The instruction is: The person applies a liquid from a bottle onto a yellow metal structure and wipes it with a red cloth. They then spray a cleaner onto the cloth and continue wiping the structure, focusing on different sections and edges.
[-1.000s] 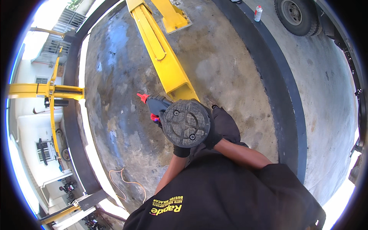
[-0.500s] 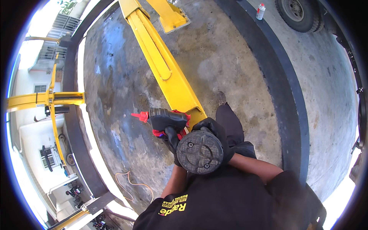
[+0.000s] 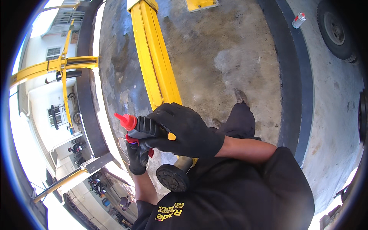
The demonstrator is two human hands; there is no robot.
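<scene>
My right hand (image 3: 186,132), in a black glove, is wrapped over a black ribbed squeeze bottle. The bottle (image 3: 143,127) lies tilted with its red pointed nozzle cap (image 3: 127,120) toward the left. My left hand (image 3: 138,155), also gloved in black, is closed just below the bottle. A bit of red rag (image 3: 132,139) shows at its fingers, and how far that hand also supports the bottle is hidden. Close to my shirt, below the hands, a round black rubber lift pad (image 3: 172,178) sits on a short metal post (image 3: 184,164).
A long yellow lift arm (image 3: 155,57) runs away from me over the stained concrete floor (image 3: 226,50). To the right a spray can (image 3: 298,20) stands on a dark raised curb (image 3: 295,50), near a vehicle wheel (image 3: 337,30). Another yellow lift frame (image 3: 63,63) is at far left.
My right hand has left the round pad and now grips the bottle. The left hand has shifted to beneath the bottle. The pad now rests on its post, close to my shirt.
</scene>
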